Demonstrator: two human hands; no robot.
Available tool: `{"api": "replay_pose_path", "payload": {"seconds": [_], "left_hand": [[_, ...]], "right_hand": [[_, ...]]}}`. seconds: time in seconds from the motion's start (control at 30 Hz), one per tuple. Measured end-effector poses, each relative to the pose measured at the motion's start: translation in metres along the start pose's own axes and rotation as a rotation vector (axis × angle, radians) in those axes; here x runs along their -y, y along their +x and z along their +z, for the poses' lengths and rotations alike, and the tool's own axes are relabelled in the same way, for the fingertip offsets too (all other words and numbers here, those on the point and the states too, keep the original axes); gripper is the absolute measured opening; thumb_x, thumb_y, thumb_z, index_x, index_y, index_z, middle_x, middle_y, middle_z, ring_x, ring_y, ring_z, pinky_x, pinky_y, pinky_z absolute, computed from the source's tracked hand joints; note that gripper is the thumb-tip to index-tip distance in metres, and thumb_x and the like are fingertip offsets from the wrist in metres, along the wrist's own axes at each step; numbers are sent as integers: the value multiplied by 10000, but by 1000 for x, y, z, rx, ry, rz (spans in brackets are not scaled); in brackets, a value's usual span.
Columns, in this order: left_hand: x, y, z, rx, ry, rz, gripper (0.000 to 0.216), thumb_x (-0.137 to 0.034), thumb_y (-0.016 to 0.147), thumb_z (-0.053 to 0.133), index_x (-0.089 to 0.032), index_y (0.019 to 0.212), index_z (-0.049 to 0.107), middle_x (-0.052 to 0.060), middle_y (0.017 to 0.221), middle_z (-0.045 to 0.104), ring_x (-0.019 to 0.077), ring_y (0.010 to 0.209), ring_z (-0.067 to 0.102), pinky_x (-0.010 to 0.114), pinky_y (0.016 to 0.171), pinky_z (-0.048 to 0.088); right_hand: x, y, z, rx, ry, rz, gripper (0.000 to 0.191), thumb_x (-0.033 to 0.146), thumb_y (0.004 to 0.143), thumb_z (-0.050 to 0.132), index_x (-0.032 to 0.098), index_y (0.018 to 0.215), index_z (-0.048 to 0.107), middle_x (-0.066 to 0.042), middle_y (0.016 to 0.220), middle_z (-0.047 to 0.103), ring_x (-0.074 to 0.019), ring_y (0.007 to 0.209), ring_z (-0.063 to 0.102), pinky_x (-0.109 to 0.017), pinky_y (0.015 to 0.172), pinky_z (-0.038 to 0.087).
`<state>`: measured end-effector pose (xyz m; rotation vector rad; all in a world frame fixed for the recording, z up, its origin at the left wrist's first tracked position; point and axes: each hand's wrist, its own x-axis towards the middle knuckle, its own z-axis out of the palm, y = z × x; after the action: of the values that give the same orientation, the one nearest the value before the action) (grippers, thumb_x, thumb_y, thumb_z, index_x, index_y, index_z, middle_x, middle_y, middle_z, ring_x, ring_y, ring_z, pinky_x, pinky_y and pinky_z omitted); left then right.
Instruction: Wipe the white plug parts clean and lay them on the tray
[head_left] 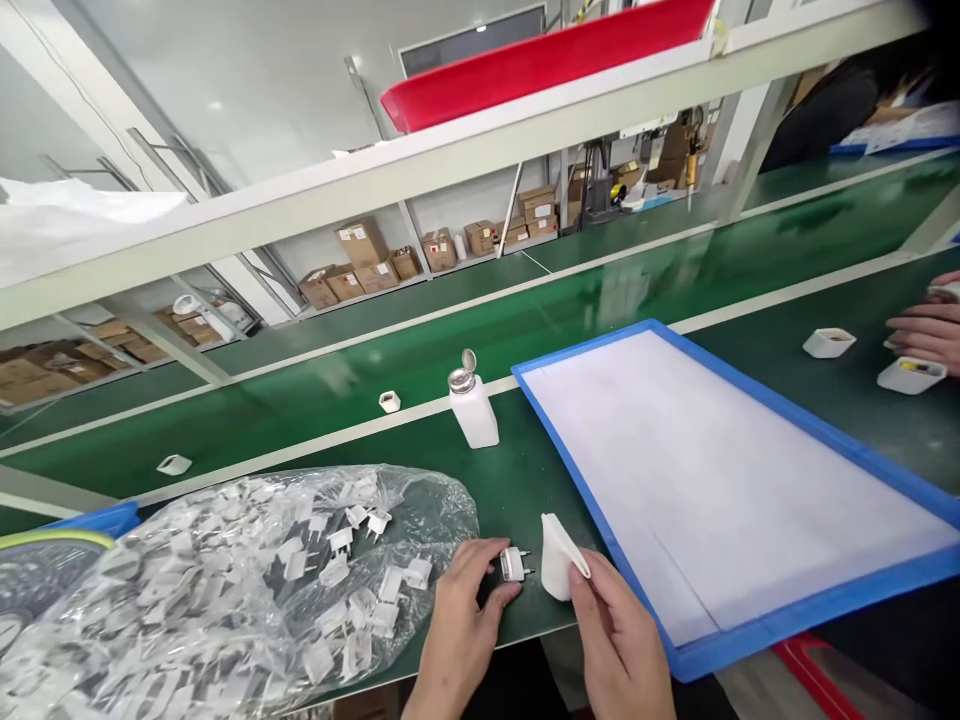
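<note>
Between thumb and fingers, my left hand (466, 615) grips a small white plug piece (514, 565) with two pins pointing right. My right hand (619, 630) pinches a folded white cloth (561, 558), held up just to the right of the pins and apart from them. Left of my hands, a large clear plastic bag (442, 490) lies spread open with many loose white plug pieces (352, 610) in and on it. Beyond my hands stands a white dispenser bottle (474, 412), its metal lid flipped up.
A blue-edged white board (739, 480) lies on the right. White housings (389, 401) sit on the green conveyor belt (315, 400) beyond the bench. Another person's hand (926, 330) is at the far right, near more white housings (829, 343). A beam (315, 205) crosses above.
</note>
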<state>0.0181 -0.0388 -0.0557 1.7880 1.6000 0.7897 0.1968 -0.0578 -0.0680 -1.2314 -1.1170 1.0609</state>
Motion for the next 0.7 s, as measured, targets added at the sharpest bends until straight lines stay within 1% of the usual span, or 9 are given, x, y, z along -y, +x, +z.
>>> {"api": "replay_pose_path", "payload": {"seconds": [0.07,0.17,0.23,0.3,0.43,0.5,0.57,0.63,0.7], "left_hand": [[1,-1,5,-53,39,45,284,-187,907,605,-276,1164,686,79,1159,674,251,1015,633,384,892,532],[1,1,12,-115,89,86,299,-105,865,579,-246,1098,703,76,1056,694,255,972,635,383,845,547],[0,2,15,-134,106,95,348,-42,821,537,-239,1053,707,61,981,699,245,932,633,365,803,552],[-1,3,16,-153,118,96,400,2,773,490,-234,1011,710,50,931,695,234,900,632,348,773,553],[-1,4,16,-166,134,91,474,33,717,440,-228,993,723,44,886,690,221,870,642,330,758,556],[-1,4,15,-160,141,91,497,40,712,431,-230,1004,730,43,881,690,218,873,648,328,767,555],[0,5,13,-143,143,96,505,46,714,431,-230,1010,732,45,890,691,218,887,650,328,778,554],[-1,5,11,-114,136,92,509,49,718,434,-232,1018,733,46,903,691,217,895,651,326,781,551],[-2,6,10,-91,128,82,506,50,725,434,-229,1022,734,46,908,690,213,893,651,321,779,547]], "right_hand": [[-7,7,4,64,-152,-172,317,307,1038,434,217,1256,645,-107,1218,672,-226,1083,655,-299,873,564],[-15,17,6,199,-385,-374,370,154,1024,390,202,1334,586,-115,1249,650,-207,1142,619,-325,953,551],[-18,20,6,336,-526,-513,451,77,992,398,190,1407,535,-115,1316,636,-219,1226,572,-367,1017,532],[-21,18,3,434,-636,-639,503,35,964,416,150,1447,499,-124,1360,631,-244,1261,550,-402,1028,533],[-27,14,-7,448,-759,-866,487,4,899,448,41,1371,563,-181,1332,660,-292,1167,620,-411,913,595],[-28,14,-12,449,-777,-970,470,1,869,463,16,1316,603,-209,1337,652,-297,1112,650,-401,860,612],[-28,16,-13,475,-780,-1004,471,5,855,476,1,1306,611,-225,1358,631,-289,1087,659,-387,854,615],[-26,18,-11,488,-773,-972,493,-1,840,477,-1,1315,609,-222,1352,637,-281,1075,657,-381,876,611],[-24,18,-8,471,-752,-916,521,-20,820,463,-3,1320,607,-216,1334,652,-268,1048,657,-374,888,611]]}}
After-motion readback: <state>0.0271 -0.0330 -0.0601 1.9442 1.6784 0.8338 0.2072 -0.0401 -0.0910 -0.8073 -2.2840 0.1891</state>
